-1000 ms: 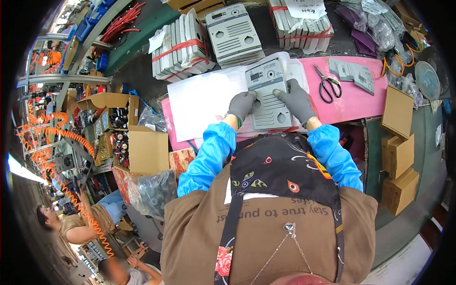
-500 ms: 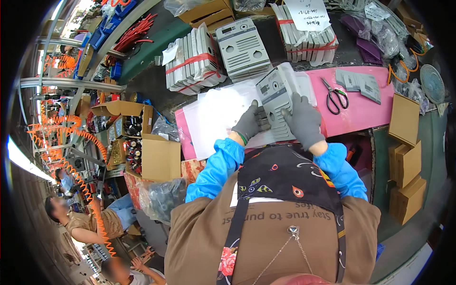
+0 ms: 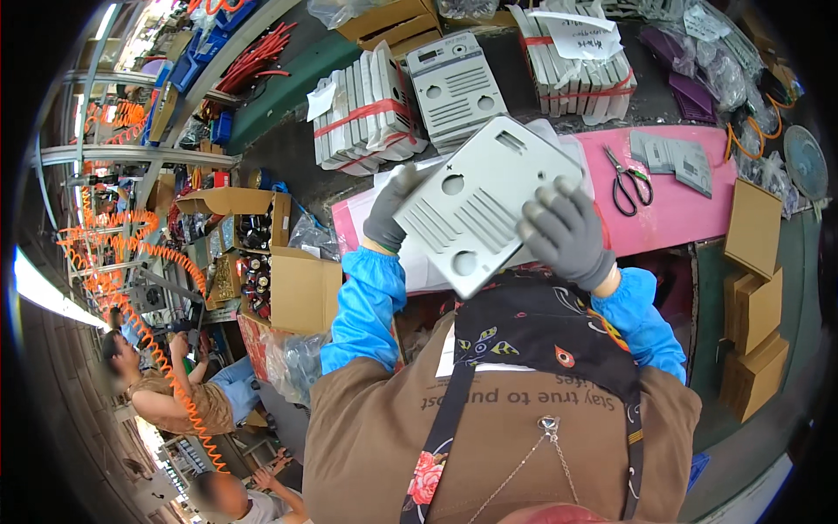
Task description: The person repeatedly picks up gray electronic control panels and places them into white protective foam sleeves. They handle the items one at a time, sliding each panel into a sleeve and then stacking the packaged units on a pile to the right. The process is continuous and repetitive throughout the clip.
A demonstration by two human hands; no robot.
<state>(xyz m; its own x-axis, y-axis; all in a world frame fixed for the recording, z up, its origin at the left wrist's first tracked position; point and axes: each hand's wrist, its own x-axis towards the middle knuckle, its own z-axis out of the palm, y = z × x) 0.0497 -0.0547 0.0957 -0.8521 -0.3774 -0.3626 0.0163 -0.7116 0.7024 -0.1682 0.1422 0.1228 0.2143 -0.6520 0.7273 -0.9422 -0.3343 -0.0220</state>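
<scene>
A light grey flat panel [image 3: 489, 199] with slots, round holes and a small rectangular window is held up at a slant over the work surface. My left hand [image 3: 389, 211], in a grey glove, grips its left corner, with the fingertips partly behind it. At the opposite side my gloved right hand [image 3: 567, 229] holds the edge, fingers bent over the face. Beneath lies a pink mat [image 3: 681, 223], partly covered by white sheeting. Just beyond the held panel stands a stack of similar panels [image 3: 454, 92].
Bundles of panels tied with red tape stand left [image 3: 367, 113] and right [image 3: 580, 83] of the stack. Scissors [image 3: 626, 183] and thin grey plates [image 3: 676, 162] lie on the mat's right. Cardboard boxes [image 3: 752, 301] sit far right; an opened carton [image 3: 305, 288] is at left.
The panel has been raised toward me and turned, so a broad face with slots now shows. My left hand has moved left to its corner; my right hand has stayed at its right side.
</scene>
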